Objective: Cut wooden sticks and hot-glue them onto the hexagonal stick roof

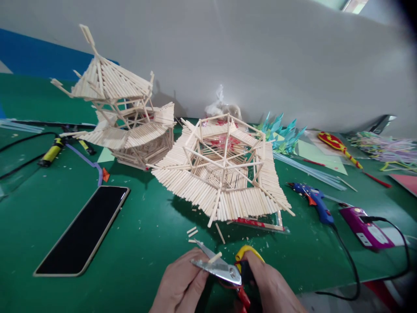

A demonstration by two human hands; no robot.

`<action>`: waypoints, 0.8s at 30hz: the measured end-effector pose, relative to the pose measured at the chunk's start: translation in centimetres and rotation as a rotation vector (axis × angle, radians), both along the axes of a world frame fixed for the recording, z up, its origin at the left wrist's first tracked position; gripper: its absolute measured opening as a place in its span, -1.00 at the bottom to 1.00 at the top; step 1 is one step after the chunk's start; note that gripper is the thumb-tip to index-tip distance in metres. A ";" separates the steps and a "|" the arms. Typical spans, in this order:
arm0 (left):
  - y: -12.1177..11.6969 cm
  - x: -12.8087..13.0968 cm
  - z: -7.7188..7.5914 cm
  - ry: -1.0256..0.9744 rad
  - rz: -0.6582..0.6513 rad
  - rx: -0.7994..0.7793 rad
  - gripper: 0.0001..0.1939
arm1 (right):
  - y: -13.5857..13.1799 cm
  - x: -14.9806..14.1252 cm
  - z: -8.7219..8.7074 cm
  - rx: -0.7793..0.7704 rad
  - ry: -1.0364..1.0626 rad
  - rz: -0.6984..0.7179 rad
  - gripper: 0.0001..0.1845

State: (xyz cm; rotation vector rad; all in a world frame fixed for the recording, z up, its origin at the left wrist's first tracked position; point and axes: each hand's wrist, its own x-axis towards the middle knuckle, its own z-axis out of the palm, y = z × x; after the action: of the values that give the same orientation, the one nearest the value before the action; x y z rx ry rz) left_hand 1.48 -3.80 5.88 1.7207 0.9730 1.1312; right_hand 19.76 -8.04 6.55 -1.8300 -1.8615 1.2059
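My right hand (265,278) is closed round the yellow and red handles of a pair of scissors (232,273). Their blades are apart and point left, with a short wooden stick (215,258) between them. My left hand (185,278) is closed at the blades and pinches the stick, whose held end is hidden by the fingers and the lower blade. Just beyond the hands stands a stick-built pavilion model (198,191) with a slatted roof and an open frame on top. Cut stick pieces (192,231) lie on the green table (146,243) near the blades.
A taller stick pagoda (137,134) stands at the back left. A phone (84,230) lies at the left. On the right are a blue glue gun (312,198), a purple power strip (368,228) with a black cord, and clear glue sticks (309,169). Teal folded paper (282,132) sits behind.
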 end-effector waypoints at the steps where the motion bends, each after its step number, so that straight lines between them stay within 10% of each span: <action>1: 0.0 0.0 0.0 0.007 0.004 0.014 -0.76 | 0.1 0.0 -0.1 -0.016 0.003 0.009 -0.85; 16: -0.3 -0.7 -0.6 0.075 -0.031 0.024 -0.80 | 0.3 -0.6 -1.0 -0.249 0.143 -0.030 -0.82; 24: 0.3 -1.4 -1.5 0.045 -0.119 -0.476 -0.62 | 1.1 -0.6 -0.8 -0.146 -0.023 0.035 -0.79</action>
State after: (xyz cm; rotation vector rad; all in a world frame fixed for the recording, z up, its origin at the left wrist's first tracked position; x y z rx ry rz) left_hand 0.07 -3.52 4.39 1.3983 1.0527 0.7138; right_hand 19.18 -6.93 5.73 -1.9001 -1.8702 1.3716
